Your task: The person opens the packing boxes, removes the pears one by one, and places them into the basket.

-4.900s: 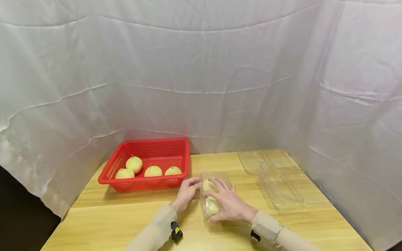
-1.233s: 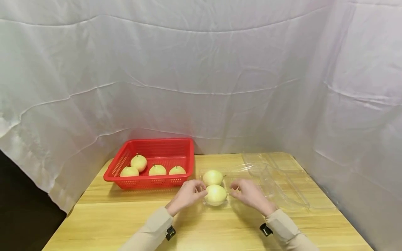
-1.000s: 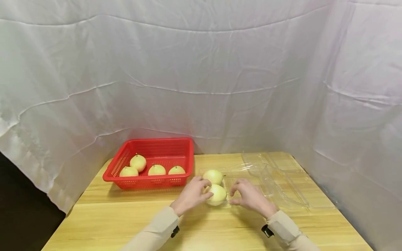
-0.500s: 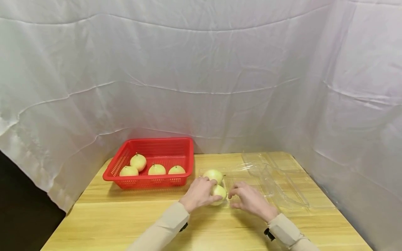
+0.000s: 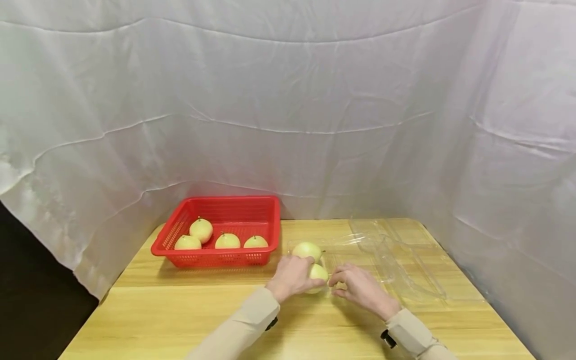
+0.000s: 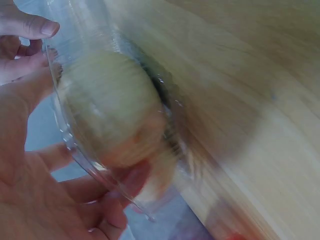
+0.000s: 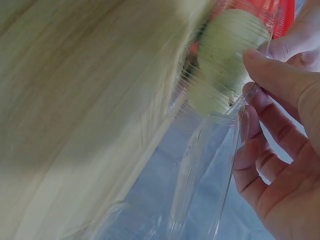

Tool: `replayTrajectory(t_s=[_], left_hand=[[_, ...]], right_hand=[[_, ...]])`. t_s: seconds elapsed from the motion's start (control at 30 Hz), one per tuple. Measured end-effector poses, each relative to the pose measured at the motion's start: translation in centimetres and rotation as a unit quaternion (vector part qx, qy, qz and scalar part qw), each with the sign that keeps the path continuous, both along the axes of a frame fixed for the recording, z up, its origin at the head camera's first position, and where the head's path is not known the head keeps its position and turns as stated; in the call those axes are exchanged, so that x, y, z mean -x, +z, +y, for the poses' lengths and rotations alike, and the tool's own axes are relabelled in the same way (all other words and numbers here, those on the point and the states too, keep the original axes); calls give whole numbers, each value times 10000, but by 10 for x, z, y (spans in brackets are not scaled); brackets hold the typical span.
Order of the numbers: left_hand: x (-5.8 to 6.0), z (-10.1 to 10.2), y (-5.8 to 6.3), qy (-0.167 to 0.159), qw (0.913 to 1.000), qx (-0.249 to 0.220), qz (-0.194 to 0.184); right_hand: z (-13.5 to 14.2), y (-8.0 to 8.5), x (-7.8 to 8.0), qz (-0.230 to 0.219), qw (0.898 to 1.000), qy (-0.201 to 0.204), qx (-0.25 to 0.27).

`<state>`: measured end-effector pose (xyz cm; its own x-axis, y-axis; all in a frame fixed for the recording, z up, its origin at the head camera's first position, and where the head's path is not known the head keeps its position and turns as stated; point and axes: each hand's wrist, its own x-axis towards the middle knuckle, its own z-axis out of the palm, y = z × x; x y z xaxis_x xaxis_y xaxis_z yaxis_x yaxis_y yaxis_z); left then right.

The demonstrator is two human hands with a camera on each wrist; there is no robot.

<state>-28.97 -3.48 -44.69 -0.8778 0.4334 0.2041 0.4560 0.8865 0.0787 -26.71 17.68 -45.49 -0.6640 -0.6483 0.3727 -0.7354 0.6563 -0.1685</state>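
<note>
In the head view, two pale yellow pears, the far pear [image 5: 308, 251] and the near pear [image 5: 318, 278], sit in one half of an open clear plastic clamshell box [image 7: 197, 145]. My left hand [image 5: 292, 276] holds the near pear, its thumb on the near side and its fingers on the far side. Through the plastic, the left wrist view shows that pear blurred. My right hand [image 5: 359, 289] stands at the box's inner edge; in the right wrist view its thumb and forefinger pinch the clear rim beside the pears.
A red plastic basket [image 5: 216, 257] with several pears [image 5: 201, 230] stands at the back left. More clear plastic boxes [image 5: 414, 260] lie at the right of the wooden table [image 5: 180, 320]. Pale cloth [image 5: 288, 100] hangs behind and at the sides.
The box, earlier closed over the pears and held by both hands, now lies open. My left hand has moved right, over the near pear. The right hand has stayed nearly in place lately.
</note>
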Motion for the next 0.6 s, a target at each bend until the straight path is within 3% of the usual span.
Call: replayTrajectory(t_s=[0.3,0.6], left_hand=[[-4,11,5,293,9967,-224,-720],[-4,11,3,460,9927,-567,-959]], right_hand=[[2,-4,-1,217,9996,-91,157],[0,-4,-1,91,9995,-43,304]])
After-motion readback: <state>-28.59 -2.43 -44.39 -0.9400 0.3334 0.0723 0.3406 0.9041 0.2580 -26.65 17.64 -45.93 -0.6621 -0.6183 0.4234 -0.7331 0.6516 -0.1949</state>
